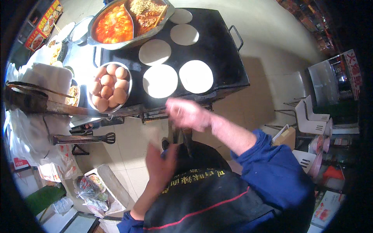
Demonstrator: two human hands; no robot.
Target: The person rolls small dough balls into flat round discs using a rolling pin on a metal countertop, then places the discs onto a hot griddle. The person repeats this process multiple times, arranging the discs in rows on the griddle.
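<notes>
My right hand (189,115) is blurred by motion just off the front edge of a black griddle (217,32), its fingers curled. Lower down, in front of my dark apron (204,192), my left hand (160,163) is blurred too. A faint pale smear is above its fingers; what it is, I cannot tell. Several round, pale flatbreads lie flat on the griddle. The nearest to my hands are a left front flatbread (160,81) and a right front flatbread (196,76). A bowl of brown eggs (106,91) rests at the griddle's left front corner.
A divided metal pot (140,38) of red stew and noodles stands at the back left. Wooden tool handles (84,139) jut in from the left, beside plastic bags (26,137). A foam box (112,186) sits on the floor. White chairs (309,116) are at right.
</notes>
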